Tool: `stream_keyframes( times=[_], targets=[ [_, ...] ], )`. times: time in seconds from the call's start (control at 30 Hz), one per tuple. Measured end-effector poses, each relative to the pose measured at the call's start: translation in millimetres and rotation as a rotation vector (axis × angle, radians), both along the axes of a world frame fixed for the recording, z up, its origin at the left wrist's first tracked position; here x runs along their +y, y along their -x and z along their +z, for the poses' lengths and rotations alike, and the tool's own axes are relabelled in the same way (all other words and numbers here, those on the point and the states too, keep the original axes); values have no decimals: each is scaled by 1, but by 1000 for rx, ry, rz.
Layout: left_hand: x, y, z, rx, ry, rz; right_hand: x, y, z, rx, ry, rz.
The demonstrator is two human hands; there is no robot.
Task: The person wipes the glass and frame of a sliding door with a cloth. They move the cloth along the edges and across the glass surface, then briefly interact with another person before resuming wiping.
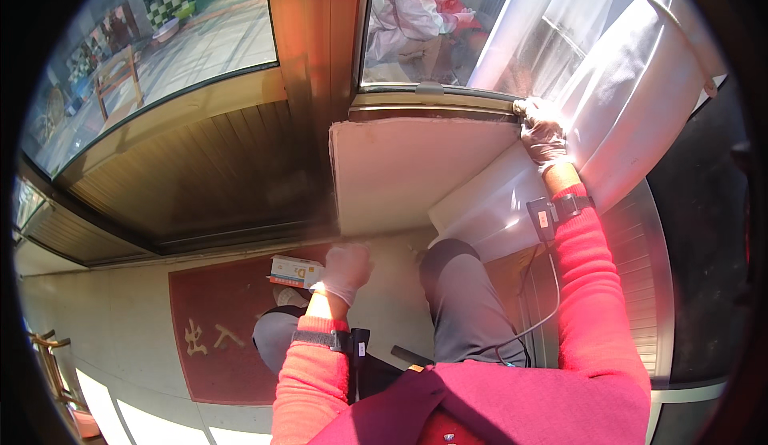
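My right hand (pixel 543 133), in a thin translucent glove, is at the right corner of the window's lower frame rail (pixel 444 102). Its fingers close on what looks like a small pale crumpled cloth (pixel 524 107), pressed against the frame beside the glass (pixel 420 55). My left hand (pixel 348 272), also gloved, is curled into a fist low over the floor with nothing visible in it. Just left of that fist, by a shoe, lies a white and orange printed carton (pixel 296 271); whether they touch is hidden.
White curtain-like sheeting (pixel 636 85) hangs close along my right arm. A low pale wall (pixel 420 169) stands under the window, with a metal-panelled door (pixel 204 175) to its left. A red doormat (pixel 222 337) bearing writing covers the floor. A person (pixel 408 13) shows in the glass.
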State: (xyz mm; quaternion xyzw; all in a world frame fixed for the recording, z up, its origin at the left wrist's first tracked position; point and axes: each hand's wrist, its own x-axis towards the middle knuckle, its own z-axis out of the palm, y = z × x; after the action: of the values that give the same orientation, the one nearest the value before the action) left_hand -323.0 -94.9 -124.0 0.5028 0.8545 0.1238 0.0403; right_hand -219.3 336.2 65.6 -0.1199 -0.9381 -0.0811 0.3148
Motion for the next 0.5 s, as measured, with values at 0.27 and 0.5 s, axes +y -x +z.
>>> stream_keyframes(
  times=[0.27, 0.5],
  targets=[
    [6, -3, 15, -213, 211, -6, -2, 3, -6, -47, 81, -169],
    [11, -9, 9, -158, 159, -43, -101, 68, 9, 15, -9, 104]
  ],
)
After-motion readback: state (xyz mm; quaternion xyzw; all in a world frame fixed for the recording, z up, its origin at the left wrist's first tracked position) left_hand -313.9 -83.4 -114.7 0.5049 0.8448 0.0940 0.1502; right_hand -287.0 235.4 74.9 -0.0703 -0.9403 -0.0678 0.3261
